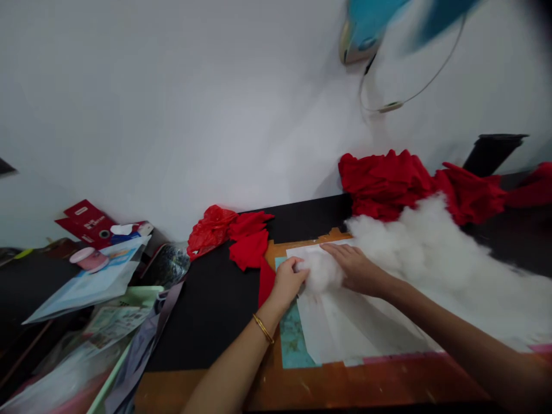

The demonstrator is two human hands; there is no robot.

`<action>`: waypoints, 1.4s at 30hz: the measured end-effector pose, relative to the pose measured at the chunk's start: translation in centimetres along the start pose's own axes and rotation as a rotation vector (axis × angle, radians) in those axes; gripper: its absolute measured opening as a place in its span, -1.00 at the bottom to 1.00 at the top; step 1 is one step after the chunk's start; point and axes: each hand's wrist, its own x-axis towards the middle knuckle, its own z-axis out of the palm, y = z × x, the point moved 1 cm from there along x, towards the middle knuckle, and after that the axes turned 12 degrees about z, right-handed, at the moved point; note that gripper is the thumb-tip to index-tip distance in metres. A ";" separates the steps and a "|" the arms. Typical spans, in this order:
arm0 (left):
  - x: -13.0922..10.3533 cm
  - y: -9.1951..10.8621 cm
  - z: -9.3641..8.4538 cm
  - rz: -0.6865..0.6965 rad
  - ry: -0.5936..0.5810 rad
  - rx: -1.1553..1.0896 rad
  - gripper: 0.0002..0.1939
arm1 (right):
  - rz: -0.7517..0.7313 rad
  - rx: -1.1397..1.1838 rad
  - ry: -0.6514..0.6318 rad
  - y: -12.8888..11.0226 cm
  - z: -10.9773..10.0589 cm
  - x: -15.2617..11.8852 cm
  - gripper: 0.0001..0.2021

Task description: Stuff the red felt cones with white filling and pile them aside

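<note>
White fibre tuft (322, 271) between both hands, over a white sheet (330, 336) on the bench (319, 388).
Two-sided contact apparently keeps loose fibre gathered; the sheet likely shields the bench. Left hand (288, 283): fingers curled at the tuft's left edge, grip unclear. Right hand (360, 269): fingers extended, largely open, palm down. Fibre pile (425, 253) right; red cloth (383, 178) far right.
</note>
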 end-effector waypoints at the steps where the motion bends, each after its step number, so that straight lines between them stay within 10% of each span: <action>1: 0.0 0.0 0.2 0.004 0.001 0.006 -0.80 | -0.049 0.015 -0.001 -0.4 -0.2 -0.3 -0.15; 3: -0.1 0.1 0.6 0.024 -0.015 0.008 -0.83 | -0.131 0.058 -0.035 -1.2 -0.5 -0.6 -0.07; 11: -1.8 1.2 1.7 0.180 -0.116 0.030 -0.50 | -0.004 -0.022 -0.089 -2.2 1.1 0.5 -0.86; 15: -1.8 1.8 1.2 0.250 -0.117 0.204 -0.81 | -0.051 -0.069 -0.090 -2.5 1.3 0.5 -0.91; 27: -1.7 1.8 -7.1 -0.090 0.110 -0.059 -0.76 | 0.075 -0.244 0.104 1.1 -0.7 0.9 -0.59; 30: -3.0 2.4 -6.1 -0.169 0.047 -0.170 -0.71 | -0.038 0.019 0.179 -2.6 -1.7 -0.2 -0.34; 35: -6.0 3.5 -2.8 -0.238 -0.156 -0.313 -0.77 | -0.183 0.386 0.059 -8.4 -0.9 -3.5 -0.54; 42: -9.1 3.3 -2.8 -0.121 -0.217 -0.149 -0.91 | -0.096 0.556 0.038 -8.2 1.5 -7.3 -0.75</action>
